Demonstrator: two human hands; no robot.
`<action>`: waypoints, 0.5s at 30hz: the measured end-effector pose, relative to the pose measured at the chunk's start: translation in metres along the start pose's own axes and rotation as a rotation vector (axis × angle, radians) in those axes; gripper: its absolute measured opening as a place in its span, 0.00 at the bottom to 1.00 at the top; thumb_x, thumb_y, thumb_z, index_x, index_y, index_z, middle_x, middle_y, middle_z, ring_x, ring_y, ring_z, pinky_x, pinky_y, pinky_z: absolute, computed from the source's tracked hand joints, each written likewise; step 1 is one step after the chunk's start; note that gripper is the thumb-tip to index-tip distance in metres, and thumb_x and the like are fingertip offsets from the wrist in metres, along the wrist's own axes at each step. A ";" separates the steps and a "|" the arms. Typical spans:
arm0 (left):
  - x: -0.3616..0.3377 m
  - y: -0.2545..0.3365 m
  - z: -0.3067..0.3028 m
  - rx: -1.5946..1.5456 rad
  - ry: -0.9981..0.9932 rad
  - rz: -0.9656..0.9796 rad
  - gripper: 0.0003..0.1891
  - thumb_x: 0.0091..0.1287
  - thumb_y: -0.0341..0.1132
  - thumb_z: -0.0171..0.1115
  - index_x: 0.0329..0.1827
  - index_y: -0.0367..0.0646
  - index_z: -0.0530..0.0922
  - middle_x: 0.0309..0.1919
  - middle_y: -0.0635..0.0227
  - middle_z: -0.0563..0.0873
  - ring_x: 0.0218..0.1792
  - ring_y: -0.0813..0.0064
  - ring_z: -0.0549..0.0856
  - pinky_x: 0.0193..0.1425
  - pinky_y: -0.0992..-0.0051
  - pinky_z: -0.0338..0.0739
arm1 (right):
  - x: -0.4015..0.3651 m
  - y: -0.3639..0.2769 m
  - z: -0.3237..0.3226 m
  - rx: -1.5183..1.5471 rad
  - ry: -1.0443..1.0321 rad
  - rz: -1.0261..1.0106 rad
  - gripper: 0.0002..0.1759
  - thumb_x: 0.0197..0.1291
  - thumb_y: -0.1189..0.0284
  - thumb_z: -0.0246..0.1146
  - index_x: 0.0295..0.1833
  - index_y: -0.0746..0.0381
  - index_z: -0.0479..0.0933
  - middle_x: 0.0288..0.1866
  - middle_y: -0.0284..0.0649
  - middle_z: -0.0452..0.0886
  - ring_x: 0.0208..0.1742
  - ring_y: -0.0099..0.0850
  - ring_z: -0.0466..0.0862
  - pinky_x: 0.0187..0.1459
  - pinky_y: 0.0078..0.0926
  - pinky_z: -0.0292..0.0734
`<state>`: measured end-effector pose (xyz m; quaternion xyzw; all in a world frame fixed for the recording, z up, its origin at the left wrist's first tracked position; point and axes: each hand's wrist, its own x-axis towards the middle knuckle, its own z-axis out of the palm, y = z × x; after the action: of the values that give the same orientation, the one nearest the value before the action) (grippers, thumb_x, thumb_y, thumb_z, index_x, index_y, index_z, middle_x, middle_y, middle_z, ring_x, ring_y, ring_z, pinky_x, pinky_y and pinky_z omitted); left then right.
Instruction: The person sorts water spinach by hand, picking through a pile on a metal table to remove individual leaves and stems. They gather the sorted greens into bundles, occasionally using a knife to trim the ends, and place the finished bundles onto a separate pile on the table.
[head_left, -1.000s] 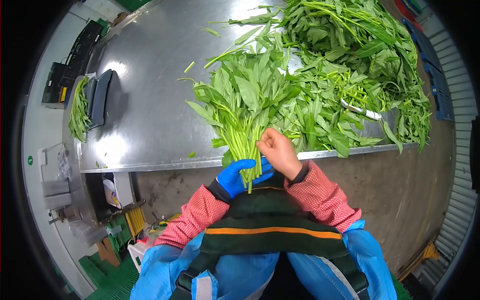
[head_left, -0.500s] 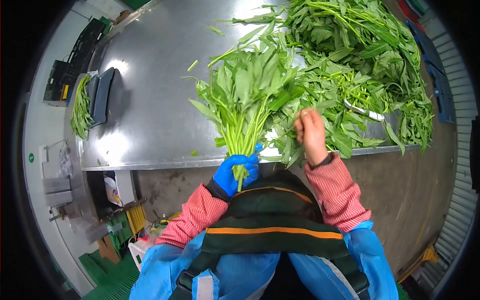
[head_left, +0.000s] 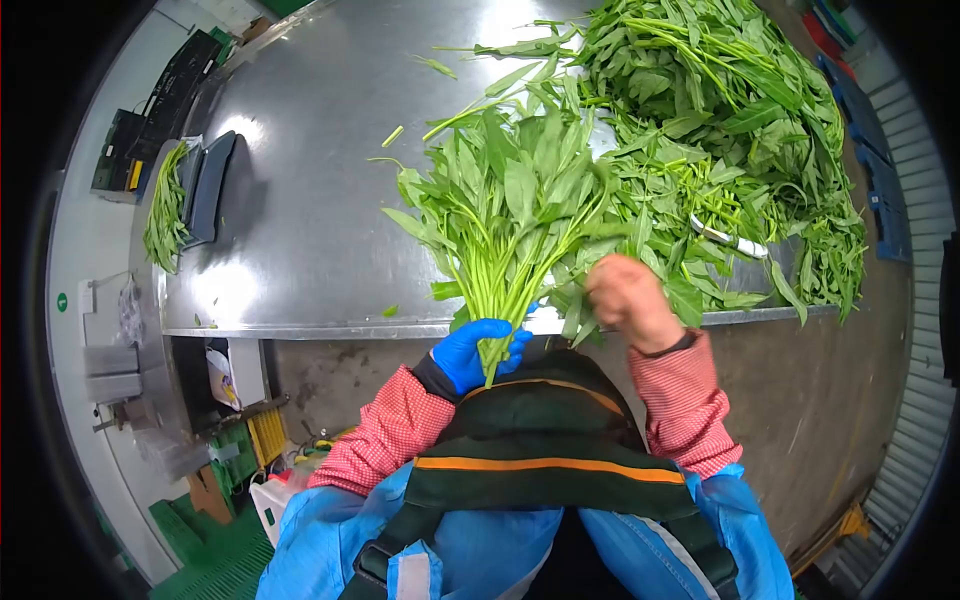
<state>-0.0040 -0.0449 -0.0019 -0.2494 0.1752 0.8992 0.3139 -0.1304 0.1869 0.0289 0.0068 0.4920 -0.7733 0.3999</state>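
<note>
Over at the far left, a small bundle of long green leaves (head_left: 165,210) lies beside a dark grey, flat-faced stand (head_left: 211,190) on the broad, shiny steel table (head_left: 310,190), and a short pale-green stem piece (head_left: 394,136) sits out on the bare metal. Now to the middle, where the action is: the left hand in its bright blue glove (head_left: 468,354) is closed firmly round the lower stems of a full, leafy green bunch (head_left: 500,220), leaves fanned out over the table, cut ends pointing back towards the body at the near edge. This looks like the sorting and tidying stage, one hand keeping the stems together, the other free to work. Just to the right comes the bare right hand (head_left: 630,295), fingers curled in, clear of the held stems; it's blurred, so whether it pinches a leaf I can't tell. Any pick at the bunch calls for a light fingertip touch and a steady left grip. Further right, a slim white-handled tool (head_left: 745,243) rests among loose greens, below the big tangled green heap (head_left: 720,90).
</note>
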 end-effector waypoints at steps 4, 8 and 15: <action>0.005 -0.001 -0.011 0.168 0.095 -0.040 0.25 0.62 0.30 0.62 0.64 0.38 0.69 0.42 0.60 0.83 0.37 0.72 0.81 0.41 0.73 0.78 | 0.001 0.008 -0.014 -0.310 -0.072 0.206 0.11 0.70 0.69 0.51 0.47 0.64 0.76 0.16 0.23 0.60 0.14 0.15 0.57 0.15 0.14 0.53; -0.003 0.013 0.009 0.570 0.151 0.042 0.16 0.63 0.27 0.62 0.54 0.35 0.74 0.42 0.58 0.84 0.40 0.67 0.85 0.41 0.71 0.82 | 0.021 0.049 0.005 0.042 -0.239 0.475 0.09 0.70 0.69 0.49 0.48 0.59 0.73 0.18 0.25 0.59 0.16 0.16 0.53 0.16 0.16 0.46; -0.034 0.070 -0.010 2.217 0.574 1.129 0.27 0.55 0.23 0.63 0.60 0.40 0.71 0.31 0.53 0.81 0.32 0.53 0.82 0.35 0.63 0.77 | 0.061 0.003 0.012 0.548 0.042 0.046 0.13 0.68 0.69 0.50 0.53 0.62 0.73 0.34 0.38 0.79 0.30 0.31 0.79 0.31 0.22 0.76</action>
<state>-0.0226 -0.1176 0.0202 0.0694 0.9711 0.1943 -0.1197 -0.1652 0.1404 0.0079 0.1420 0.2725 -0.8679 0.3904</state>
